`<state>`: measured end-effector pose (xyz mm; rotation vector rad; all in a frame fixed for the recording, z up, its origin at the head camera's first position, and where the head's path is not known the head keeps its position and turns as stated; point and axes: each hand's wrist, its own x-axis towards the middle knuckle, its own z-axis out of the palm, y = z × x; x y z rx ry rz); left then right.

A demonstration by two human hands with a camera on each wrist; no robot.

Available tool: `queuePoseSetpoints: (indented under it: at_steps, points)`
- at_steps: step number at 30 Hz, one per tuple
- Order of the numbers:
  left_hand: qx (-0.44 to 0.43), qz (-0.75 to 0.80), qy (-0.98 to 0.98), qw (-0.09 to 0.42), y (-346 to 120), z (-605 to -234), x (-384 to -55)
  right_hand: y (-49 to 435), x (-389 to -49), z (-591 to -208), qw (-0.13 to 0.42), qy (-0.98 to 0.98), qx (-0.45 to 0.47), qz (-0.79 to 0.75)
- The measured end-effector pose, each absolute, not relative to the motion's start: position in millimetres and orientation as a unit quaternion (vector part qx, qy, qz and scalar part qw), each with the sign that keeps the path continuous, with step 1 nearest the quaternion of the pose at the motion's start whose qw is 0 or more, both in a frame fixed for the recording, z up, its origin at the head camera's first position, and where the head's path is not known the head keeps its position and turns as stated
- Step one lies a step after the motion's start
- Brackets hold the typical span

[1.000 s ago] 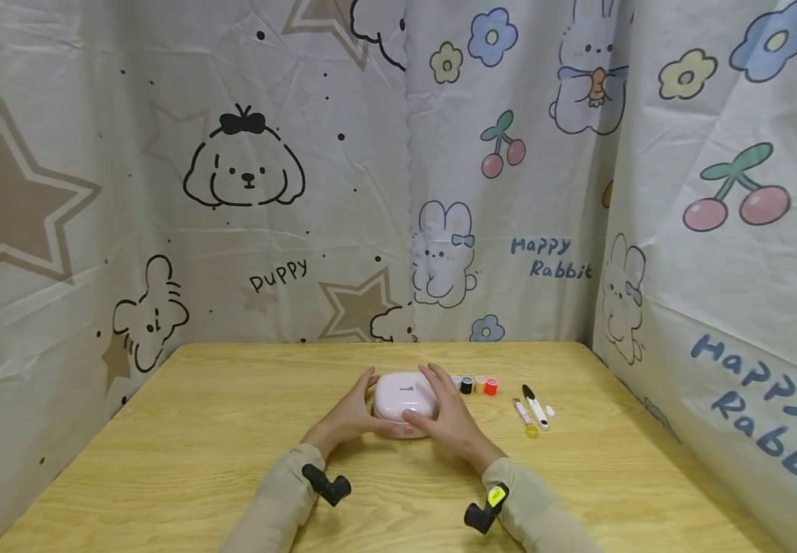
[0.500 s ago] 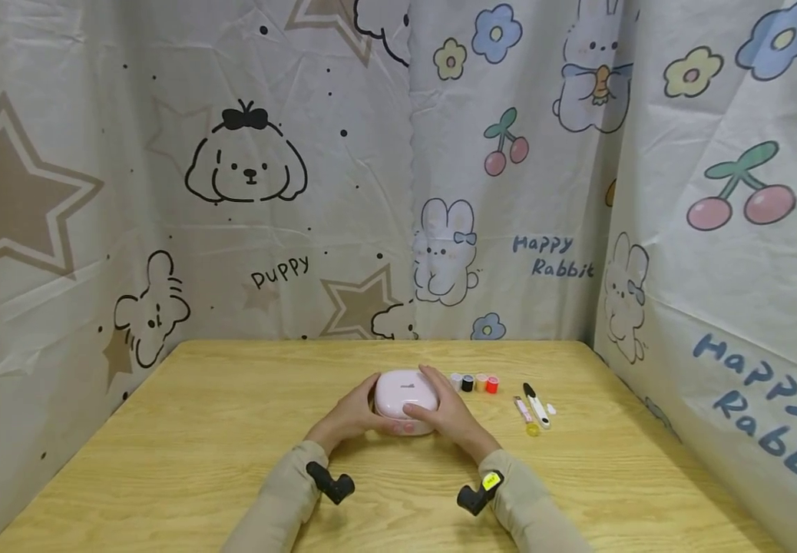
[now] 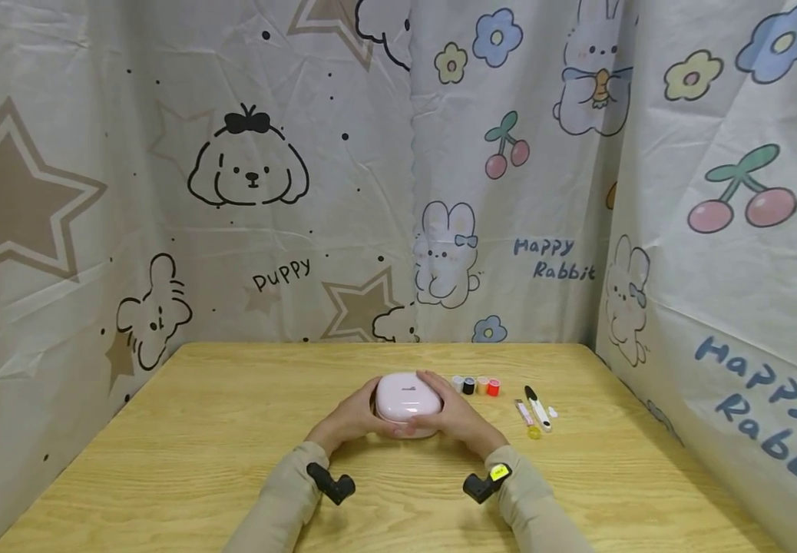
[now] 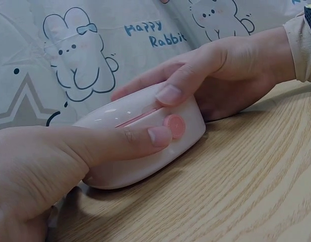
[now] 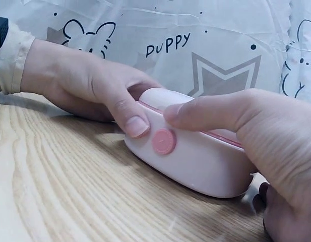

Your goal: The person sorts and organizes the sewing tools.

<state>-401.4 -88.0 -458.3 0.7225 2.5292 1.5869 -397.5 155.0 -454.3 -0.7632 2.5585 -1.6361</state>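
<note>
A glossy pale pink case (image 3: 408,395) with rounded corners sits on the wooden table between both hands, its lid down. My left hand (image 3: 350,415) grips its left side, thumb along the front wall. On the other side my right hand (image 3: 464,418) holds the case, its thumb at the front by the darker pink seam. In the right wrist view, a round pink button (image 5: 164,141) shows on the front wall between the two thumbtips. The far fingers of both hands are partly hidden behind the case.
Several small thread spools (image 3: 468,386) stand in a row behind the right hand. Further right lie a white tool with a black tip (image 3: 538,408), a slim pink item (image 3: 524,412), a yellow disc (image 3: 534,433) and a small white piece (image 3: 553,412). Printed curtains (image 3: 343,192) enclose the table.
The right thumb has slid from the top of the lid down to the front seam near the left thumb. The case and left hand stay nearly where they were.
</note>
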Motion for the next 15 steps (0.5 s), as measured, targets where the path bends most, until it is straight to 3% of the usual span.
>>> queuePoseSetpoints:
  at_steps: [15]
  points:
    - [0.229, 0.498, 0.836, 0.031, -88.3, -456.7, -398.5, 156.4, -399.6, -453.9, -0.008, 0.821, -0.245, -0.516]
